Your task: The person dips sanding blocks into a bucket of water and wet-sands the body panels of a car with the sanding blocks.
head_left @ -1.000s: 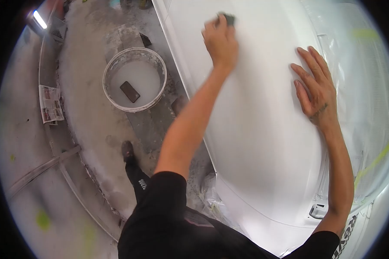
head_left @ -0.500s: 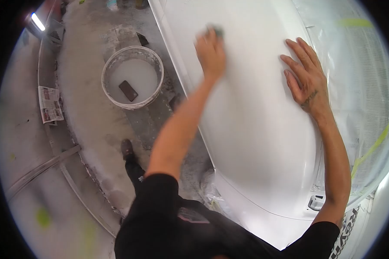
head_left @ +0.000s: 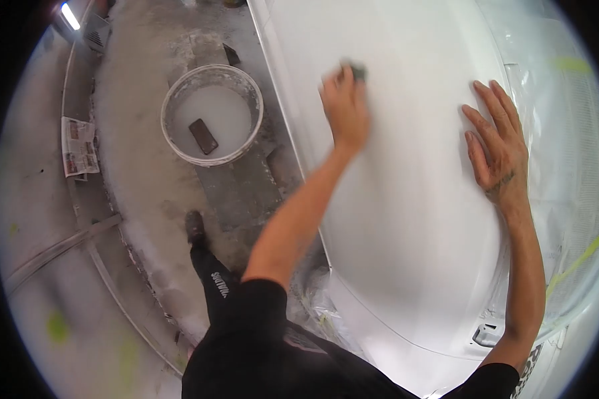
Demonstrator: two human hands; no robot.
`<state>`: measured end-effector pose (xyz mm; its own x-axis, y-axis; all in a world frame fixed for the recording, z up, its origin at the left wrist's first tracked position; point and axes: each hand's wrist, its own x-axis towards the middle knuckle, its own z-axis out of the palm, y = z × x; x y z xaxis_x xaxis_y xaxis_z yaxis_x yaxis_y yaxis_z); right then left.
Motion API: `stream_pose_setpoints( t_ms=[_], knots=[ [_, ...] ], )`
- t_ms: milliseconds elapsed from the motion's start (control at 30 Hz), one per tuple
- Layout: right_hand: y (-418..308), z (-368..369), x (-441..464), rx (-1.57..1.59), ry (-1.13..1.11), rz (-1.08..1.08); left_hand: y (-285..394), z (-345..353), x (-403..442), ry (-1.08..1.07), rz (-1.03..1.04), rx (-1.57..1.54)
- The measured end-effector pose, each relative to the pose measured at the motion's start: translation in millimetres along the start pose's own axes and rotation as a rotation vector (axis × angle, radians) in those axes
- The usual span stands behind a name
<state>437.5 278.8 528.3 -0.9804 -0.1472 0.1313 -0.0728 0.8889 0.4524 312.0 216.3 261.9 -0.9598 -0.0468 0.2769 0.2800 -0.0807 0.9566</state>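
Observation:
My left hand [head_left: 347,114] is closed around a dark green pad [head_left: 358,71], which it presses on a white car body panel [head_left: 393,193]. Only the pad's far end shows past my fingers, and motion blurs it somewhat. On the same panel, near its right edge, my right hand [head_left: 500,149] lies palm down with fingers spread and holds nothing. A recessed fitting [head_left: 488,334] shows in the panel's lower right part.
Left of the panel, a white bucket [head_left: 168,136] on the floor holds cloudy liquid and a dark brown rectangular block [head_left: 203,136]. Clear plastic sheeting [head_left: 559,153] with yellow-green tape covers the right side. A newspaper sheet [head_left: 80,146] hangs at the far left.
Both hands appear lower and further right in view, but the bucket and panel have shifted right too as the camera moved. My left hand still grips the pad; my right stays flat.

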Motion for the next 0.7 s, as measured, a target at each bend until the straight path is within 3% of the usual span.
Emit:
stream_pose_setpoints(
  t_ms=[67, 133, 200, 300, 400, 433, 467, 533, 600, 700],
  knots=[
    [-1, -1, 1, -0.015, -0.016, 0.007, 5, -25, -96, -0.098, -0.009, 0.000],
    [-1, -4, 4, -0.028, -0.036, 0.014, 15, -30, -104, -0.073, -0.023, -0.084],
    [-2, -4, 5, -0.009, -0.055, 0.032, -18, 0, -36, 0.025, -0.012, -0.045],
    [-1, -5, 6, -0.036, -0.086, 0.051, -72, 39, 134, 0.122, -0.019, 0.031],
    [-1, -2, 6, -0.004, -0.060, 0.032, -75, 21, 120, 0.034, -0.029, -0.135],
    [-3, -5, 7, -0.003, -0.070, 0.029, -65, 11, 87, -0.040, -0.056, 0.014],
    [-3, -7, 7, -0.008, -0.076, 0.017, -55, 4, 33, -0.010, 0.095, 0.089],
    [-1, -6, 7, -0.025, -0.076, -0.001, -15, -29, -83, -0.168, -0.019, -0.011],
    [-1, -6, 8, -0.051, -0.085, -0.004, 13, -43, -134, -0.177, -0.097, -0.224],
    [0, -3, 9, -0.045, -0.097, -0.001, -26, -11, -35, -0.075, 0.125, -0.052]
  ],
)
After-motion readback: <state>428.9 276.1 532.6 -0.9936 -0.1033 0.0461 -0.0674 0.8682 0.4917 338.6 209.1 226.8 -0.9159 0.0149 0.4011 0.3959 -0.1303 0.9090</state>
